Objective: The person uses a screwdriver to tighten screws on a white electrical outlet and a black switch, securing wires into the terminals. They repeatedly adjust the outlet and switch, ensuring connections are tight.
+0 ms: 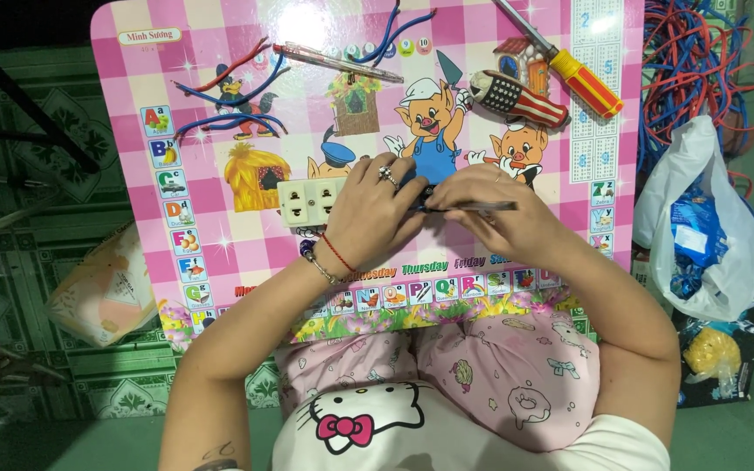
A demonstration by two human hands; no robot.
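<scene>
On the pink checkered worktop [220, 52], both hands meet near the centre. The left hand [368, 214], with a ring on one finger and red and beaded bracelets at the wrist, is closed over the right end of a cream socket strip [307, 201], which lies flat with its socket holes facing up. The strip's bare left end sticks out toward nine o'clock from under the fingers. The right hand [503, 214] sits just beside the left, touching it, its grip shut on a slim dark tool [473, 207] that lies almost level — its tip points to three o'clock, and its other end disappears between the two hands. What the tool meets there is hidden by the fingers.

Toward twelve o'clock from the hands lie loose pieces of red and blue wire [237, 96] and a clear pen-like tool [338, 63]. At about one o'clock rest a striped red, white and blue tool [517, 98] and a screwdriver with a yellow and red handle [582, 80], well apart from the hands.

Off the worktop, on the green patterned floor [45, 148], a tangle of red and blue cable [700, 70] lies at two o'clock, a white plastic bag [709, 227] at three o'clock, and a pale carton [102, 292] at eight o'clock.
</scene>
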